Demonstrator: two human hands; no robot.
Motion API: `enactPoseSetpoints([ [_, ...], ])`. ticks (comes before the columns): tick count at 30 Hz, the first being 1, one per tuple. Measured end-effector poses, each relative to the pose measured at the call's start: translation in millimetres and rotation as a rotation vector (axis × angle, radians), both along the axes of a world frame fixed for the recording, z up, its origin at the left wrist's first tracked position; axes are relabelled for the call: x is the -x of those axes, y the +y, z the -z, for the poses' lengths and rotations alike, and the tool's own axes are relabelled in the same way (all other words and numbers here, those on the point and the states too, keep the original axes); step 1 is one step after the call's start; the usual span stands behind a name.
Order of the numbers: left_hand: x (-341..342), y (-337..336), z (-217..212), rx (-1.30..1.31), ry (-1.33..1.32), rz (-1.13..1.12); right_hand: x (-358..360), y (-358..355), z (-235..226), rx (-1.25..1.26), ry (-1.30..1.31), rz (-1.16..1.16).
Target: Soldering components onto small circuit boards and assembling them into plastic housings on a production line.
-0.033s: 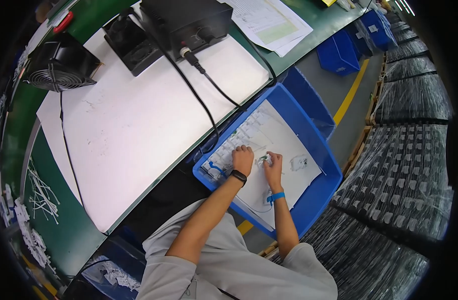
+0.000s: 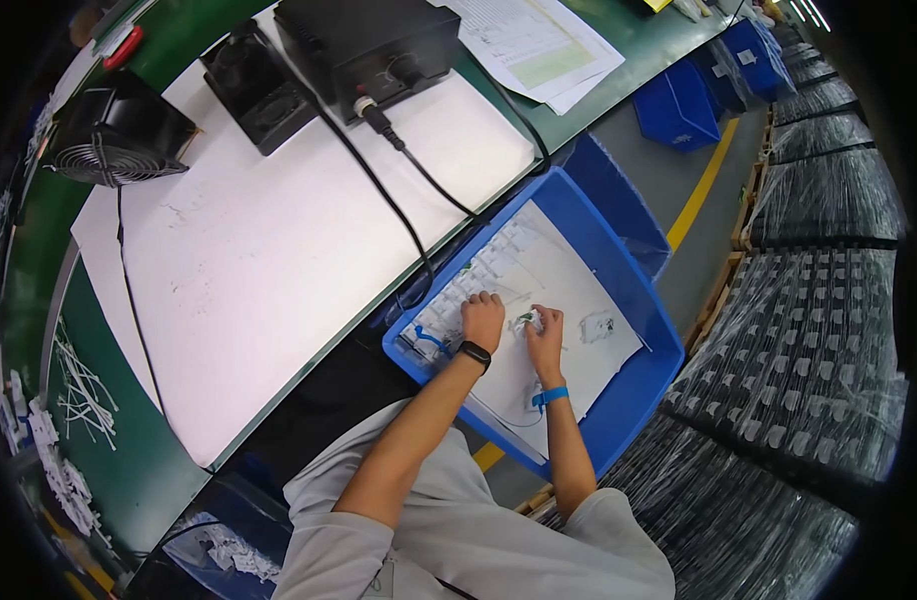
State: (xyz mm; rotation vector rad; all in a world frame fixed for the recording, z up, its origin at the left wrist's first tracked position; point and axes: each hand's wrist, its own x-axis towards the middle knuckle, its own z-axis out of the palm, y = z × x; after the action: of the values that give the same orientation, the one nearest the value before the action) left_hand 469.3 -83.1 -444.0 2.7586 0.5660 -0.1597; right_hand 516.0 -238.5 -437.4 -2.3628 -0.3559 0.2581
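Observation:
A blue plastic bin (image 2: pixel 634 300) holds a white sheet (image 2: pixel 571 262) with rows of small white parts (image 2: pixel 479 262) along its left side. Over the edge of those rows rests my left hand (image 2: pixel 484 318), a black band on its wrist. Its fingers are curled down, and what they hold, if anything, is hidden. Just to the right, my right hand (image 2: pixel 546 338) pinches a small white part with a green patch (image 2: pixel 526 319) between thumb and fingers. A blue strap with a thin cord circles that wrist. Right of this hand lies a clear, whitish piece (image 2: pixel 597 326) on the sheet.
On the green workbench (image 2: pixel 129 490) stand a black control box (image 2: pixel 379 50), a black stand (image 2: pixel 262 95) and a small fan (image 2: pixel 114 135). A black cable (image 2: pixel 384 200) hangs over the bench edge near the bin. Wrapped pallets (image 2: pixel 799 350) line the right side.

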Motion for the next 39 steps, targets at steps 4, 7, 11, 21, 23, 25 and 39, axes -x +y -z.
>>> enactPoseSetpoints([
  [4, -3.8, -7.8, 16.4, 0.051, 0.002, 0.005, -2.0, -5.5, -7.3, -0.011, 0.024, 0.010],
  [7, -5.0, -15.2, 5.5, 0.158, -0.029, -0.048, -5.6, -18.3, -4.3, -0.023, 0.058, 0.092],
  [11, -0.5, -12.2, 2.2, 0.165, 0.002, -0.035, -8.5, -15.8, -4.6, -0.032, -0.023, 0.068],
  [21, 4.4, 7.0, -18.6, 0.286, -0.131, -0.067, 2.1, -13.4, 1.5, 0.035, -0.058, 0.027],
  [23, 6.6, 9.5, -23.9, 0.294, -0.187, -0.066, -2.6, -0.8, 3.9, 0.051, -0.127, -0.016],
  [25, 11.1, 11.0, -29.3, 0.241, -0.171, -0.027, -8.0, 15.7, 6.0, 0.026, -0.114, 0.002],
  [39, 22.0, 15.0, -49.4, 0.263, -0.061, -0.028, -6.1, 58.5, 11.8, -0.250, 0.007, 0.039],
])
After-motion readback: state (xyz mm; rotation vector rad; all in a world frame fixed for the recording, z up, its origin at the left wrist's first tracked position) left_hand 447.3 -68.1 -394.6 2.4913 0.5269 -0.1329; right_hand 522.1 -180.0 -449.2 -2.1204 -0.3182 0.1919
